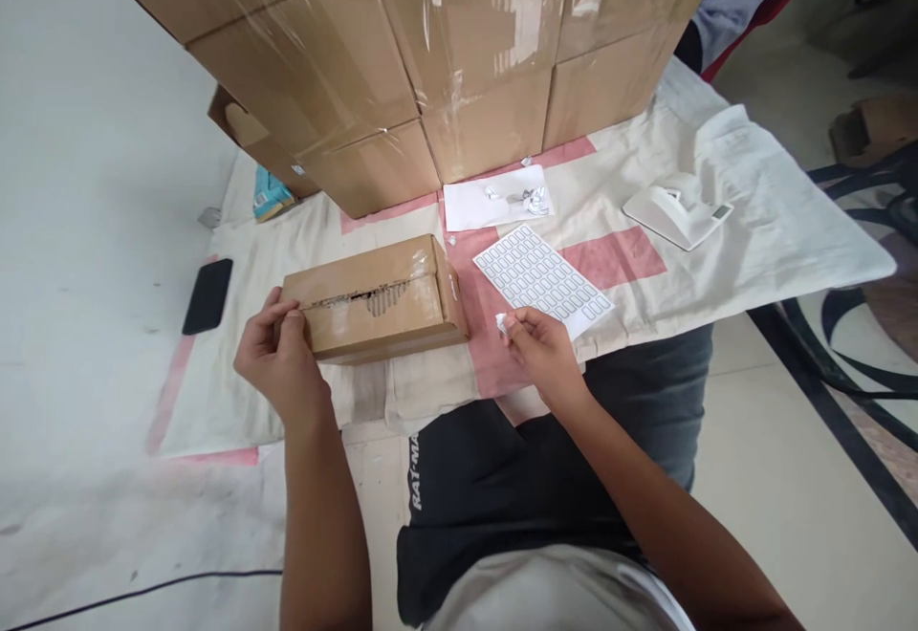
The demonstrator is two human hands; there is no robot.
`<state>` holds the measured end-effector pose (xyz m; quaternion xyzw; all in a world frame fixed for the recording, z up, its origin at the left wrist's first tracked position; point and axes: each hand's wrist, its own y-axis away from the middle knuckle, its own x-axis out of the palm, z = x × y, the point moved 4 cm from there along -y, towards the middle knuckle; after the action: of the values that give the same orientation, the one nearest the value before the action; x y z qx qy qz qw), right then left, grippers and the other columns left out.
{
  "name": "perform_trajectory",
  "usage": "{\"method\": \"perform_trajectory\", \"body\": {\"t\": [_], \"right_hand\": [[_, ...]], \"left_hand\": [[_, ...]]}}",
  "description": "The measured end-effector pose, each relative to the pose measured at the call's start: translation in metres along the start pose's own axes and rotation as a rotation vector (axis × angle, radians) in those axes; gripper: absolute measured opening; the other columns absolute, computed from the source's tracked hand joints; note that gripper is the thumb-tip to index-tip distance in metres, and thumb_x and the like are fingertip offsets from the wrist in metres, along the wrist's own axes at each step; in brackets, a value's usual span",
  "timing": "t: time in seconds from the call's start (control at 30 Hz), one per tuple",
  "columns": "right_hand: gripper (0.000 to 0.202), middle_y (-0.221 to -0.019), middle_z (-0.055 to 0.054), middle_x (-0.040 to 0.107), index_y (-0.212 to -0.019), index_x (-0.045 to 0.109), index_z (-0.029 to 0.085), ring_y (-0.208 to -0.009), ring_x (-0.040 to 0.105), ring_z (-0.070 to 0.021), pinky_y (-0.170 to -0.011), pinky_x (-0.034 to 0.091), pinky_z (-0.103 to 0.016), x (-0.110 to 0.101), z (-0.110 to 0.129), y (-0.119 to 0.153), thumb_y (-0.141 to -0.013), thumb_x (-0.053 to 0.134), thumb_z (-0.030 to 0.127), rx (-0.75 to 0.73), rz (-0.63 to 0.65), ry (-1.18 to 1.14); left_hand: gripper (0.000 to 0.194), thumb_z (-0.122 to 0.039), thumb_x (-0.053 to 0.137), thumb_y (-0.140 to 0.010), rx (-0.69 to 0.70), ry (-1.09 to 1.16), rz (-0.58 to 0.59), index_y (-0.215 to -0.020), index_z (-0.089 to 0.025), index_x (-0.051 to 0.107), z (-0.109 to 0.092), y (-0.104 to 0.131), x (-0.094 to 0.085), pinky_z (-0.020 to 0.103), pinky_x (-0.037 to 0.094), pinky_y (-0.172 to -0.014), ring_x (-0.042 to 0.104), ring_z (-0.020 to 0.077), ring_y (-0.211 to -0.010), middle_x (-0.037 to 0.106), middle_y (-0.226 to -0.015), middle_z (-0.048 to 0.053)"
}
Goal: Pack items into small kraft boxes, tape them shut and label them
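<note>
Two hands are at the near edge of the cloth-covered table (753,258): the right hand (541,349) pinches one small white piece (501,322); the left hand (281,349), fingers drawn together, is at the left end of one cardboard box (380,328), its grip unclear. A pink stripe (494,359) separates box from one label sheet (541,272). Farther are one phone (207,296), one white device (678,218), one white paper (466,208), then stacked cartons (473,29).

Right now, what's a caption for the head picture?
Left hand touches a cardboard box; right hand pinches a white scrap.
</note>
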<state>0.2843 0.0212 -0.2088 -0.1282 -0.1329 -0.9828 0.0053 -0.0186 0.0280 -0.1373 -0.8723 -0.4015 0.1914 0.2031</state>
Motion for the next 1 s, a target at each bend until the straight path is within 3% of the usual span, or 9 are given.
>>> {"method": "perform_trajectory", "body": {"t": [0.17, 0.37, 0.47, 0.57, 0.63, 0.77, 0.87, 1.0], "right_hand": [[0.031, -0.063, 0.004, 0.058, -0.098, 0.059, 0.022, -0.047, 0.033, -0.0086, -0.05, 0.028, -0.026, 0.019, 0.016, -0.019, -0.085, 0.067, 0.048, 0.0, 0.069, -0.063], [0.03, -0.064, 0.001, 0.059, -0.076, 0.053, 0.022, -0.053, 0.046, -0.012, -0.057, 0.038, -0.027, 0.026, 0.02, -0.033, -0.096, 0.054, 0.045, -0.123, 0.085, 0.101], [0.025, -0.071, -0.001, 0.064, -0.084, 0.06, 0.022, -0.065, 0.059, -0.0169, -0.067, 0.044, -0.029, 0.024, 0.021, -0.04, -0.1, 0.049, 0.038, -0.284, -0.007, 0.353], [0.025, -0.085, -0.006, 0.072, -0.108, 0.068, 0.021, -0.076, 0.064, -0.0213, -0.073, 0.043, -0.031, 0.026, 0.021, -0.046, -0.101, 0.045, 0.031, -0.416, -0.086, 0.722], [0.031, -0.089, -0.009, 0.074, -0.115, 0.069, 0.02, -0.078, 0.065, -0.0227, -0.073, 0.042, -0.032, 0.03, 0.02, -0.05, -0.102, 0.042, 0.029, -0.449, -0.08, 0.892], [0.034, -0.087, -0.011, 0.073, -0.113, 0.071, 0.018, -0.074, 0.063, -0.0221, -0.068, 0.038, -0.031, 0.039, 0.022, -0.054, -0.103, 0.04, 0.028, -0.483, -0.011, 1.043], [0.03, -0.086, -0.008, 0.073, -0.112, 0.072, 0.02, -0.072, 0.062, -0.0207, -0.067, 0.039, -0.031, 0.043, 0.025, -0.054, -0.1, 0.045, 0.023, -0.458, 0.047, 0.948], [0.025, -0.084, -0.005, 0.073, -0.094, 0.075, 0.019, -0.074, 0.064, -0.0191, -0.069, 0.046, -0.03, 0.046, 0.024, -0.055, -0.095, 0.051, 0.026, -0.309, 0.153, 0.463]], "left_hand": [[0.016, -0.015, 0.067, -0.078, -0.032, 0.003, -0.007, -0.093, -0.012, 0.072, 0.001, 0.0, 0.0, 0.048, 0.049, -0.11, 0.065, 0.0288, -0.123, 0.073, -0.119, 0.02], [0.016, -0.016, 0.068, -0.076, -0.05, -0.001, -0.025, -0.091, -0.015, 0.073, 0.0, 0.001, 0.001, 0.048, 0.05, -0.11, 0.066, 0.0287, -0.123, 0.074, -0.119, 0.017], [0.015, -0.016, 0.068, -0.076, -0.045, 0.001, -0.029, -0.09, -0.016, 0.073, -0.002, 0.001, 0.002, 0.047, 0.05, -0.109, 0.066, 0.0286, -0.123, 0.075, -0.114, 0.016], [0.012, -0.016, 0.068, -0.077, -0.039, -0.006, -0.031, -0.088, -0.017, 0.073, -0.004, 0.001, 0.002, 0.047, 0.05, -0.109, 0.066, 0.0285, -0.122, 0.077, -0.109, 0.013], [0.012, -0.016, 0.067, -0.078, -0.036, -0.015, -0.034, -0.088, -0.017, 0.073, -0.005, 0.001, 0.002, 0.047, 0.05, -0.11, 0.066, 0.0284, -0.122, 0.076, -0.109, 0.013], [0.012, -0.018, 0.068, -0.078, -0.034, -0.031, -0.036, -0.089, -0.017, 0.073, -0.005, 0.001, 0.002, 0.048, 0.05, -0.109, 0.066, 0.0287, -0.122, 0.076, -0.113, 0.013], [0.012, -0.018, 0.068, -0.079, -0.038, -0.04, -0.036, -0.09, -0.016, 0.073, -0.005, 0.002, 0.002, 0.047, 0.051, -0.109, 0.066, 0.0287, -0.122, 0.076, -0.114, 0.014], [0.014, -0.018, 0.067, -0.079, -0.054, -0.06, -0.042, -0.092, -0.017, 0.073, -0.002, 0.004, 0.001, 0.047, 0.051, -0.108, 0.066, 0.0284, -0.122, 0.073, -0.12, 0.014]]}}
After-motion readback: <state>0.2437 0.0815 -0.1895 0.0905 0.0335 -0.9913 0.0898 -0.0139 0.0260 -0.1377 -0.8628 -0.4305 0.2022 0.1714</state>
